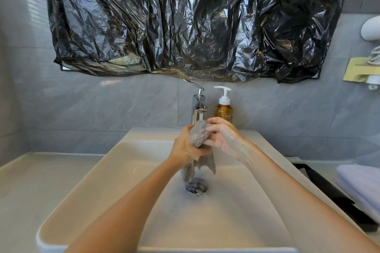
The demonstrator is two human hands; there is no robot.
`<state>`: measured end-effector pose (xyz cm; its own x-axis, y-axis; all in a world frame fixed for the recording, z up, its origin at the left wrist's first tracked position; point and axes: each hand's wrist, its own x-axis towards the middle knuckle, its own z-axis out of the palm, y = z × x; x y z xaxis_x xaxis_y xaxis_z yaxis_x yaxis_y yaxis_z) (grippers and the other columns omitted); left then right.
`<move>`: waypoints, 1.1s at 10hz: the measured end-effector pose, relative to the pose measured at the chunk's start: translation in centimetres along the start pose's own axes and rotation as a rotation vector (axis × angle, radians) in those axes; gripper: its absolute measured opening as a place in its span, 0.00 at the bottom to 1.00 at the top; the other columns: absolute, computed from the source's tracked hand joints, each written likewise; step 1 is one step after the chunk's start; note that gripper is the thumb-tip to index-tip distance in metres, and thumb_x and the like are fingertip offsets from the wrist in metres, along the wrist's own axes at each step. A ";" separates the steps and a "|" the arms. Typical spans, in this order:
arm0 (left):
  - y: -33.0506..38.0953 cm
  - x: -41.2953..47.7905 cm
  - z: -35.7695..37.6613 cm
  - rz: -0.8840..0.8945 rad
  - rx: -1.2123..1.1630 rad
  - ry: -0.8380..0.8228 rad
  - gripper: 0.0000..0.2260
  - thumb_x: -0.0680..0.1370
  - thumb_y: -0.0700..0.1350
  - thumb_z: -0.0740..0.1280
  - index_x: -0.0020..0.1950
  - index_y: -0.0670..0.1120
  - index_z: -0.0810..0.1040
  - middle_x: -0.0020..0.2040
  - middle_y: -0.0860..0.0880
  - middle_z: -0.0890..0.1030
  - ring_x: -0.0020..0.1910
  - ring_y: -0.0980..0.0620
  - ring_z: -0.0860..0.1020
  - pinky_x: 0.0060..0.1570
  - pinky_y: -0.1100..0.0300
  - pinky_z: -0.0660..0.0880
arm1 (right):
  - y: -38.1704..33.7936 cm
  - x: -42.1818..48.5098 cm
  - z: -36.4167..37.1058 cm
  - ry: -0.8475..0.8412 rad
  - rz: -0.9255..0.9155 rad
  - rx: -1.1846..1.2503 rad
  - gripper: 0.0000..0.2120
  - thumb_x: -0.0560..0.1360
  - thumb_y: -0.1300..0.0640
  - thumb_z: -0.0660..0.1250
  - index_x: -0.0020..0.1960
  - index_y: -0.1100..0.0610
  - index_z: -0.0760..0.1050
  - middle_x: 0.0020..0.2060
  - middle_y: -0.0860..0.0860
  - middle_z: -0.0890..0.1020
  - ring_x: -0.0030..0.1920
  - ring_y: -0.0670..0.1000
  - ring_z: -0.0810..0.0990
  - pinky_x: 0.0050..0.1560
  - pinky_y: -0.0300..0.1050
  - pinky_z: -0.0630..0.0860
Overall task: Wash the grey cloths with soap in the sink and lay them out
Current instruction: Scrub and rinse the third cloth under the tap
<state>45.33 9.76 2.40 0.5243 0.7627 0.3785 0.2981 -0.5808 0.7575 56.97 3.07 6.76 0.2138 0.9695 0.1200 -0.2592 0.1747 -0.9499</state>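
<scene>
Head view, first question: where is the cloth against your hands?

Me: My left hand [189, 148] is clenched round the middle of the wet grey terry cloth [200, 134], fingers wrapped about it. My right hand [221, 137] grasps the bunched top from the other side, fingertips curled over the wad. The lump stands up between both hands. The loose ends hang below my left fist and dangle just above the round metal drain [196, 186]. The cloth is held in the air over the basin, right beneath the spout.

Second question: what do the surfaces look like, going outward?

Me: The cloth is nubbly and sodden, darker where it hangs. A whitish film coats my right hand and wrist. Below is the smooth, glossy white rectangular ceramic sink [86, 187], with rounded corners. Behind my hands rises the squared chrome tap [198, 107] with a slim lever on top. Just to its right stands the amber pump bottle of body soap [223, 110] with a white pump head, partly hidden by my right hand. The sink sits on a pale matte countertop [30, 187]. At the right edge lies a folded pale lilac towel [362, 187]. Above, a crinkled, shiny black plastic sheet [185, 20] hangs on the grey tiled wall [102, 109].
</scene>
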 end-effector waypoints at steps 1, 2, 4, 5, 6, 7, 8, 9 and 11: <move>-0.5 0.3 0.2 -0.051 0.110 -0.001 0.26 0.68 0.49 0.76 0.62 0.48 0.70 0.51 0.52 0.77 0.50 0.50 0.78 0.49 0.57 0.76 | 0.2 0.3 -0.2 0.086 -0.050 -0.038 0.14 0.75 0.75 0.55 0.49 0.60 0.72 0.49 0.61 0.77 0.47 0.57 0.80 0.40 0.49 0.82; -0.4 0.2 -0.4 -0.120 0.088 -0.069 0.23 0.71 0.41 0.74 0.62 0.46 0.69 0.48 0.49 0.76 0.45 0.51 0.77 0.40 0.62 0.76 | 0.8 0.9 -1.6 0.259 -0.156 -0.287 0.23 0.74 0.74 0.52 0.55 0.52 0.76 0.53 0.58 0.75 0.53 0.57 0.78 0.47 0.52 0.81; -0.3 0.5 -1.0 -0.186 -0.328 -0.073 0.20 0.67 0.36 0.72 0.55 0.33 0.72 0.44 0.38 0.78 0.35 0.48 0.78 0.29 0.60 0.75 | 3.0 1.1 -1.7 0.087 -0.213 -1.027 0.20 0.79 0.65 0.59 0.70 0.54 0.69 0.57 0.54 0.67 0.53 0.50 0.70 0.52 0.43 0.74; 0.3 0.6 -1.1 -0.161 -0.473 -0.060 0.05 0.66 0.31 0.65 0.41 0.35 0.77 0.35 0.43 0.80 0.31 0.51 0.79 0.27 0.61 0.74 | 3.5 1.1 -0.9 -0.075 -0.065 -1.007 0.31 0.72 0.57 0.67 0.73 0.54 0.63 0.62 0.57 0.70 0.55 0.49 0.70 0.50 0.40 0.72; 1.2 0.0 -1.5 -0.242 -0.770 -0.106 0.08 0.63 0.36 0.60 0.39 0.36 0.75 0.29 0.43 0.77 0.29 0.47 0.74 0.28 0.61 0.72 | 2.7 0.4 -0.1 -0.184 0.026 -0.623 0.30 0.65 0.58 0.63 0.67 0.53 0.68 0.48 0.52 0.77 0.49 0.50 0.75 0.46 0.43 0.74; 1.1 -0.1 -1.0 -0.262 -0.920 -0.140 0.11 0.73 0.42 0.56 0.41 0.38 0.76 0.32 0.42 0.78 0.35 0.46 0.77 0.37 0.57 0.75 | 3.8 0.8 1.2 -0.069 -0.067 -0.658 0.25 0.72 0.49 0.54 0.69 0.49 0.64 0.59 0.53 0.74 0.61 0.54 0.73 0.62 0.55 0.72; 1.1 0.4 -0.2 -0.333 -0.894 -0.038 0.12 0.77 0.47 0.57 0.41 0.42 0.75 0.36 0.44 0.79 0.41 0.47 0.77 0.43 0.55 0.74 | 4.9 1.7 2.4 0.155 -0.158 -0.699 0.23 0.74 0.44 0.51 0.61 0.54 0.73 0.58 0.56 0.74 0.61 0.57 0.73 0.61 0.58 0.72; 1.1 0.9 0.7 -0.340 -0.831 0.100 0.07 0.75 0.46 0.60 0.42 0.44 0.74 0.38 0.42 0.77 0.42 0.45 0.78 0.42 0.53 0.74 | 4.8 2.9 3.0 0.300 -0.174 -0.609 0.12 0.78 0.51 0.56 0.51 0.58 0.73 0.47 0.54 0.73 0.48 0.54 0.74 0.46 0.48 0.71; 0.8 0.5 1.4 -0.203 -0.529 0.178 0.08 0.78 0.54 0.61 0.51 0.52 0.77 0.55 0.46 0.78 0.52 0.48 0.80 0.56 0.46 0.77 | 5.5 1.3 1.9 0.325 -0.249 -0.759 0.09 0.81 0.52 0.53 0.49 0.56 0.68 0.44 0.53 0.77 0.45 0.54 0.74 0.46 0.48 0.71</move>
<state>46.92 9.26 2.41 0.3433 0.9063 0.2467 -0.0835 -0.2322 0.9691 54.01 5.63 2.23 0.4697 0.8005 0.3723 0.5061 0.1014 -0.8565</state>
